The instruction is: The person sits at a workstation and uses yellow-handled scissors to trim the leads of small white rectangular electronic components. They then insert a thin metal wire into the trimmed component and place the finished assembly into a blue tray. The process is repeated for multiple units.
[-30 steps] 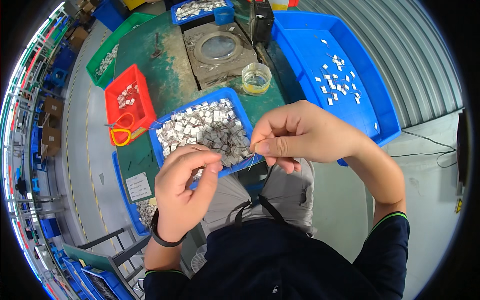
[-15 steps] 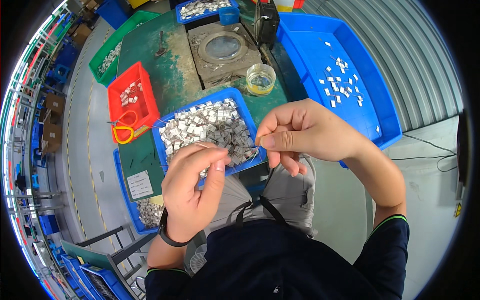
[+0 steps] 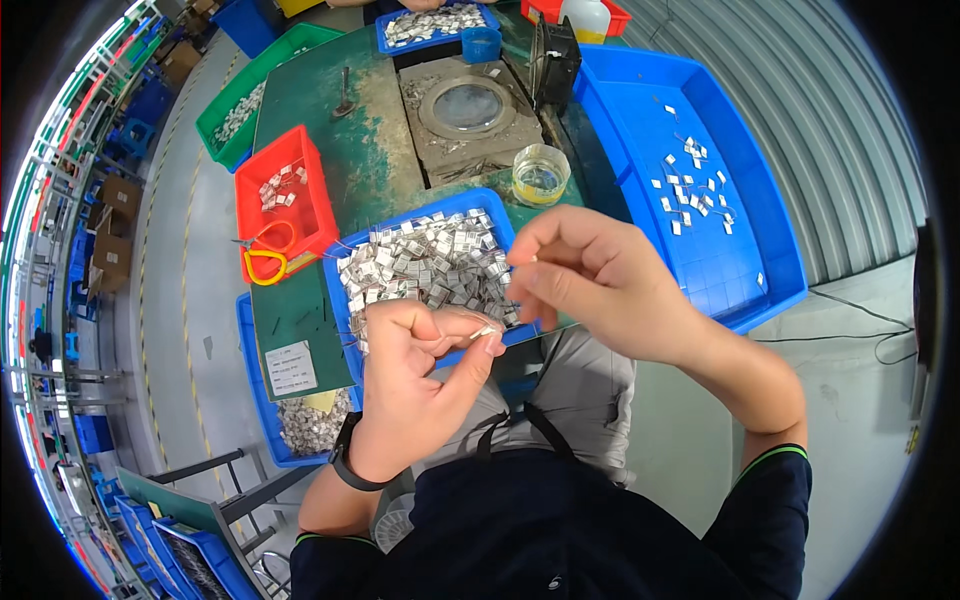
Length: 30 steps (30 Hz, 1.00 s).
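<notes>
My left hand (image 3: 425,365) pinches a small white block-like part with thin wire leads (image 3: 484,332) between thumb and forefinger. It is above the near edge of a blue tray (image 3: 497,210) heaped with similar white wired parts (image 3: 425,262). Just right of the tray, my right hand (image 3: 600,285) is raised with thumb and forefinger brought together. A tiny pale spot shows at those fingertips, too small to name.
A red bin (image 3: 315,195) at left holds several white parts and orange-handled scissors (image 3: 268,262). A clear cup of yellowish liquid (image 3: 541,176) stands beyond the tray, near a round glass plate (image 3: 466,108). A large blue tray (image 3: 715,285) lies at right. Another person's hand (image 3: 422,4) shows at the far edge.
My left hand has moved right and now shows a white part at its fingertips. The right hand has shifted slightly up and right, its fingertips away from the wires. The view has shifted slightly.
</notes>
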Each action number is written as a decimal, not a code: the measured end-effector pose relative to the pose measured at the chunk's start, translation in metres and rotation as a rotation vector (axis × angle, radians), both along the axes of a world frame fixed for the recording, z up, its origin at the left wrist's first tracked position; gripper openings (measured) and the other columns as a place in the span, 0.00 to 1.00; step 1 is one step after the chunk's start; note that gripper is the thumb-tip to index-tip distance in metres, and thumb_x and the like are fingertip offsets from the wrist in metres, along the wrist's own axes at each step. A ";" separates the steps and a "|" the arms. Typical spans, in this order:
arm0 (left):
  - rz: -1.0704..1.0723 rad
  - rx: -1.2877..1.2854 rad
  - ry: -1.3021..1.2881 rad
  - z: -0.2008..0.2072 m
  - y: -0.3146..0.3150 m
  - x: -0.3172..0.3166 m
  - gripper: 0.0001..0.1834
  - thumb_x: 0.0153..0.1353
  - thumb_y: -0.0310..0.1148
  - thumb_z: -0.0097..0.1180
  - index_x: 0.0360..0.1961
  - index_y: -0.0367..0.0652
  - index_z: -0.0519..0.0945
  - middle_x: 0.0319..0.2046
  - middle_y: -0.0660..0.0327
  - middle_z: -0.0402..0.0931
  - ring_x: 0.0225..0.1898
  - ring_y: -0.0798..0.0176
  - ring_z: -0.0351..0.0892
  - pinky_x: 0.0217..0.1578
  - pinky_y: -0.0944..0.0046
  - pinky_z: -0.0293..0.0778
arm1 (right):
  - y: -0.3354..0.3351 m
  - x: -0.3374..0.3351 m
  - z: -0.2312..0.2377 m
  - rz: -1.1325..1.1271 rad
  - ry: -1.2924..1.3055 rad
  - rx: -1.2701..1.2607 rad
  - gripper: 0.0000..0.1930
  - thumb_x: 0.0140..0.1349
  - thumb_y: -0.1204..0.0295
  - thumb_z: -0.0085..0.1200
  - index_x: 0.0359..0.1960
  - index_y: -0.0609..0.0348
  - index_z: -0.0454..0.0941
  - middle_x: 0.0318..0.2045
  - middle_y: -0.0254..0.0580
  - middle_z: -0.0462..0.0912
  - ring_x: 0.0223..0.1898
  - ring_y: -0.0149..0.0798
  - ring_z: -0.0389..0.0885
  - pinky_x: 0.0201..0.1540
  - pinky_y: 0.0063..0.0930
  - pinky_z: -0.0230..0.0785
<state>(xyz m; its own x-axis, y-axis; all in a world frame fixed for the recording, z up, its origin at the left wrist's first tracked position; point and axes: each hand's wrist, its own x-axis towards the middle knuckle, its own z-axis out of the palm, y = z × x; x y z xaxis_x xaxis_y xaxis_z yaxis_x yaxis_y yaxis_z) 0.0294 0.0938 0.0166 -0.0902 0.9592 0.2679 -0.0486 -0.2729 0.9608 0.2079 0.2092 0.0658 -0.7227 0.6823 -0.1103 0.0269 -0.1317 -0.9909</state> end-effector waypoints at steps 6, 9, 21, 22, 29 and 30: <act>-0.028 -0.069 0.152 -0.001 -0.001 -0.001 0.24 0.62 0.11 0.54 0.42 0.44 0.51 0.38 0.48 0.78 0.42 0.59 0.83 0.46 0.60 0.80 | -0.005 -0.008 0.000 0.057 -0.039 0.067 0.13 0.66 0.80 0.56 0.50 0.62 0.70 0.43 0.36 0.80 0.44 0.26 0.80 0.45 0.23 0.74; -0.033 -0.071 0.202 -0.001 0.000 -0.002 0.23 0.62 0.13 0.55 0.41 0.42 0.52 0.38 0.48 0.78 0.42 0.60 0.84 0.45 0.61 0.80 | -0.006 -0.008 -0.003 0.060 0.034 0.030 0.17 0.63 0.83 0.58 0.52 0.61 0.69 0.45 0.36 0.79 0.46 0.27 0.80 0.45 0.24 0.74; -0.193 -0.214 -0.071 0.002 0.005 -0.009 0.21 0.61 0.17 0.60 0.43 0.39 0.58 0.39 0.48 0.78 0.41 0.62 0.82 0.44 0.63 0.78 | -0.005 -0.007 0.000 0.034 0.077 -0.112 0.21 0.56 0.86 0.61 0.50 0.60 0.69 0.43 0.36 0.79 0.38 0.24 0.80 0.42 0.19 0.75; -0.183 -0.205 -0.115 0.001 0.004 -0.008 0.21 0.60 0.17 0.61 0.43 0.40 0.59 0.40 0.48 0.77 0.41 0.61 0.82 0.44 0.62 0.78 | -0.005 -0.005 -0.001 0.019 0.088 -0.124 0.21 0.56 0.87 0.61 0.50 0.60 0.69 0.44 0.37 0.79 0.39 0.25 0.80 0.43 0.20 0.75; 0.247 0.472 0.710 0.009 0.015 0.004 0.21 0.48 0.18 0.71 0.33 0.40 0.68 0.40 0.54 0.77 0.36 0.47 0.80 0.38 0.56 0.76 | -0.009 -0.009 0.000 -0.108 0.190 -0.227 0.21 0.56 0.88 0.61 0.50 0.61 0.69 0.44 0.41 0.80 0.41 0.27 0.82 0.43 0.22 0.77; 0.273 0.539 0.743 0.006 0.016 0.004 0.21 0.47 0.18 0.71 0.32 0.41 0.68 0.39 0.54 0.77 0.36 0.47 0.80 0.36 0.56 0.76 | -0.009 -0.010 0.001 -0.117 0.200 -0.252 0.21 0.56 0.87 0.61 0.50 0.62 0.69 0.44 0.41 0.80 0.41 0.27 0.82 0.42 0.21 0.77</act>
